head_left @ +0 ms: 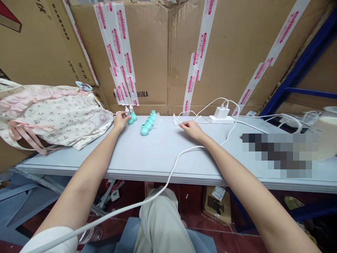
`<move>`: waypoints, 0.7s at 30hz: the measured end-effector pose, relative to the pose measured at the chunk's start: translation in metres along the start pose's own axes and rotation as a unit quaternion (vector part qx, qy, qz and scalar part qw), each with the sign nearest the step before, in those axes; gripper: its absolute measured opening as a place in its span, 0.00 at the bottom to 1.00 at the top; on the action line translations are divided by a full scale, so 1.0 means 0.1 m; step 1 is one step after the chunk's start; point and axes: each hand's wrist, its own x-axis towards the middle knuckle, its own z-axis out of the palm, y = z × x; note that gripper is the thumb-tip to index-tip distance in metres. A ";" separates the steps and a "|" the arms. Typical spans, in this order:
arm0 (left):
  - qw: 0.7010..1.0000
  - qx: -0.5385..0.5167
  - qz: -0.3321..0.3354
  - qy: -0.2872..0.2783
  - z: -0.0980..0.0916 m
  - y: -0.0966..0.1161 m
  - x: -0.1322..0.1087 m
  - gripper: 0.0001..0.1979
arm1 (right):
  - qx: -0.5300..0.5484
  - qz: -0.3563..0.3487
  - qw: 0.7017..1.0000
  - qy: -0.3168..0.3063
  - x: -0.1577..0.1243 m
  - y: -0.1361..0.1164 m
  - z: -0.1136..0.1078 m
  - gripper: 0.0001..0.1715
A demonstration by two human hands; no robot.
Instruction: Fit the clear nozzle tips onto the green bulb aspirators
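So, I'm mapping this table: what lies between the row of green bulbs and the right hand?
Head view: clear pieces beside the green bulbs, then small translucent pieces and a white cable loop near the right hand.

A pale grey table (pixel 147 158) with small teal and clear pieces along its back half.
A floral bag (pixel 58 116) lies across the left end; beside it stand two clear-tipped teal bulbs (pixel 134 117), then a row of open-necked teal bulbs (pixel 144 130) with clear pieces (pixel 156 121) alongside, a few small clear parts (pixel 174 120), a white power strip (pixel 222 120), and a pale container (pixel 326 137) at right.
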 end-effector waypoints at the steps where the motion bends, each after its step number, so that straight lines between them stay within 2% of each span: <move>1: 1.000 0.018 0.002 0.001 -0.01 0.01 -0.01 0.24 | -0.001 0.001 1.000 -0.007 0.00 0.00 0.00 0.25; 7: 0.997 0.078 0.000 0.009 -0.08 0.11 -0.12 0.23 | -0.022 0.010 0.999 -0.048 -0.02 -0.02 0.00 0.26; 13: 0.990 0.135 -0.024 -0.037 -0.11 0.16 -0.19 0.18 | -0.056 0.007 0.997 -0.055 -0.02 -0.03 -0.01 0.23; 21: 0.993 0.112 -0.002 -0.030 -0.12 0.15 -0.19 0.16 | -0.052 -0.003 0.996 -0.068 -0.03 -0.05 0.01 0.22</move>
